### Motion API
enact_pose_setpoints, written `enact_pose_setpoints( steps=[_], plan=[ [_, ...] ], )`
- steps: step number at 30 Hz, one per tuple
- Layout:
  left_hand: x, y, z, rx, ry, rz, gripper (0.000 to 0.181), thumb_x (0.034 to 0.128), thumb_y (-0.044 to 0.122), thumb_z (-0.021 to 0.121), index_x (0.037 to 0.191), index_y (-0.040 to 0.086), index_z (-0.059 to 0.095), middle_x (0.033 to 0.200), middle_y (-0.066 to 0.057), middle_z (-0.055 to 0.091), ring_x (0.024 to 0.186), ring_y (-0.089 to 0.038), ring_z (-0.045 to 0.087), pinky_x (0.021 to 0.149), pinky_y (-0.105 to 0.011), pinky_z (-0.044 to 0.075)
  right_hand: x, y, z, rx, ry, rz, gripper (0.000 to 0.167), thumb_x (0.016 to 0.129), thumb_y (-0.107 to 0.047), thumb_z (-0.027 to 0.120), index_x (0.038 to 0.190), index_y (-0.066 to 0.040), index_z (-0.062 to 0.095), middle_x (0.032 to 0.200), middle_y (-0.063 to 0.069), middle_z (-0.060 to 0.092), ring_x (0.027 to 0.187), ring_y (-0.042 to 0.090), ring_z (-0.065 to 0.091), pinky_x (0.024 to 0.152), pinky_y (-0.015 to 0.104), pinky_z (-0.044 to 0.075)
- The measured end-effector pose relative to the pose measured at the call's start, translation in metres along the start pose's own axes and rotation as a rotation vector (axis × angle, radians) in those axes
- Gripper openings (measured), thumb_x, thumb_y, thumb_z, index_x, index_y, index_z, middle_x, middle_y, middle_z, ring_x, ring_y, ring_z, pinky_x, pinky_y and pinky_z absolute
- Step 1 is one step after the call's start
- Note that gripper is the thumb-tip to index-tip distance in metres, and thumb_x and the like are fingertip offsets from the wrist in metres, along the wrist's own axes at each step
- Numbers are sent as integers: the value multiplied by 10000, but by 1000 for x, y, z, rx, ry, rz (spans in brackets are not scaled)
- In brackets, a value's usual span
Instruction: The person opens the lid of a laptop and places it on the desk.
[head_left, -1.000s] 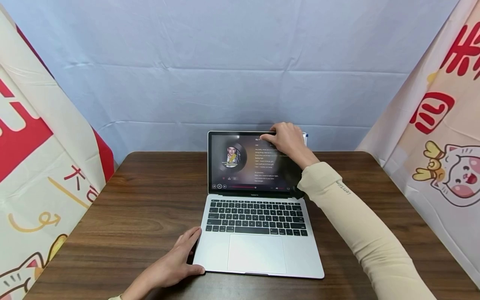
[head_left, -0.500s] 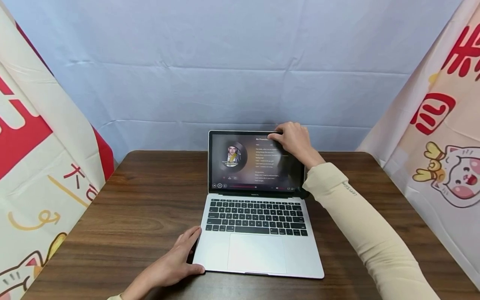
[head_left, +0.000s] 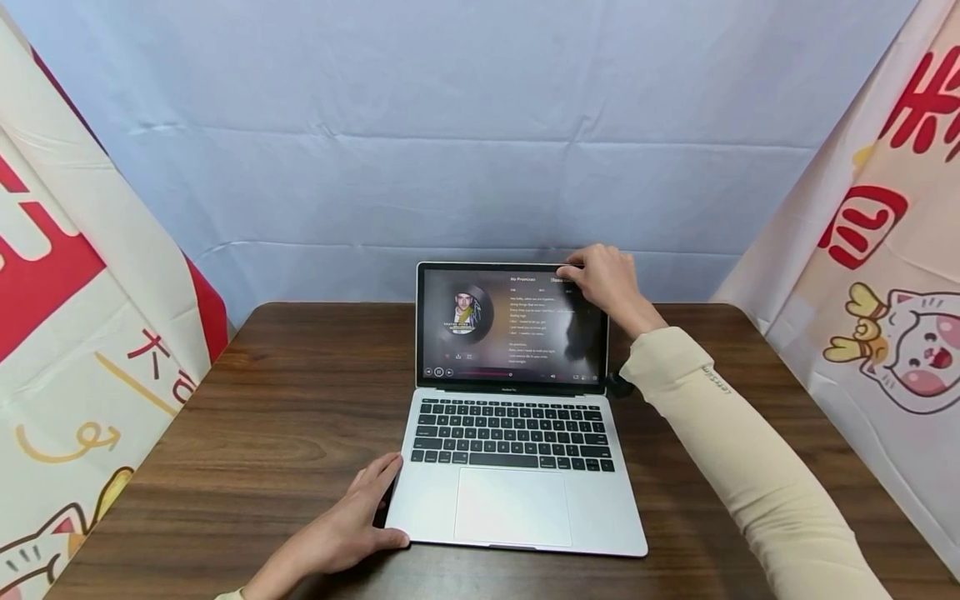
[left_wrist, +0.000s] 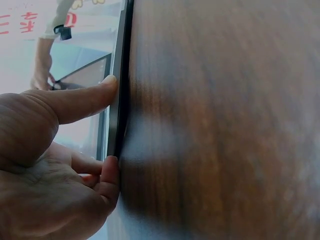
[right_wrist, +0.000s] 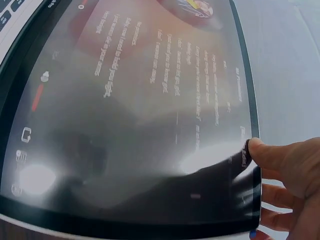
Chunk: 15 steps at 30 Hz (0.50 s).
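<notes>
A silver laptop stands with its lid raised on the brown table. Its lit screen displays a music player with a record picture and lines of lyrics. At the laptop's front left corner my left hand holds on, the thumb on the front edge and the fingers along the left side. My right hand pinches the lid's top edge close to its right corner. In the right wrist view the right thumb presses on the front of the lid, while the other fingers pass behind it.
The wooden table extends to both sides of the laptop. A pale blue cloth hangs behind it. Printed curtains flank the table, the left one with red and the right one with cat drawings. A small blue spot shows by the lid's corner.
My right hand has slid to the right along the lid's top edge, uncovering more of the lyrics. The left hand and the laptop have stayed in place.
</notes>
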<state>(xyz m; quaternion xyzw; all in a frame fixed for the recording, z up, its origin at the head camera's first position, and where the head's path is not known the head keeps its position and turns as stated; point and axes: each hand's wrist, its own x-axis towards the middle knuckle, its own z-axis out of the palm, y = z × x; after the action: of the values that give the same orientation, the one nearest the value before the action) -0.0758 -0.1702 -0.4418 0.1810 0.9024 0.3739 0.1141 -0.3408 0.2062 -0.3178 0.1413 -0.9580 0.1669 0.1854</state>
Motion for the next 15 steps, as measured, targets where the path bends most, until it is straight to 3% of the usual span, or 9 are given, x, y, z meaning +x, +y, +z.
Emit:
enact_pose_setpoints(
  steps=[7, 11, 15],
  plan=[
    [0, -1, 0, 0, 0, 11, 967, 836, 216, 862, 1548, -132, 309, 1603, -257, 301, 1420, -400, 328, 1014, -444, 479, -1, 10, -7, 15, -29, 33, 288, 1004, -292, 703, 1167, -72, 793, 1075, 167, 763, 767, 335, 681, 620, 479, 480],
    [0, -1, 0, -1, -3, 11, 971, 836, 220, 863, 1549, -132, 307, 1603, -259, 300, 1411, -398, 340, 1007, -435, 485, -2, 16, -11, 26, -34, 62, 270, 999, -271, 710, 1172, -80, 792, 1126, 179, 750, 914, 384, 693, 720, 549, 514],
    [0, 0, -1, -8, -8, 8, 973, 835, 216, 863, 1551, -132, 303, 1604, -261, 296, 1408, -401, 343, 996, -421, 496, -4, 20, -14, 38, -30, 92, 259, 991, -245, 718, 1180, -82, 788, 1124, 191, 747, 947, 406, 688, 727, 568, 513]
  ],
)
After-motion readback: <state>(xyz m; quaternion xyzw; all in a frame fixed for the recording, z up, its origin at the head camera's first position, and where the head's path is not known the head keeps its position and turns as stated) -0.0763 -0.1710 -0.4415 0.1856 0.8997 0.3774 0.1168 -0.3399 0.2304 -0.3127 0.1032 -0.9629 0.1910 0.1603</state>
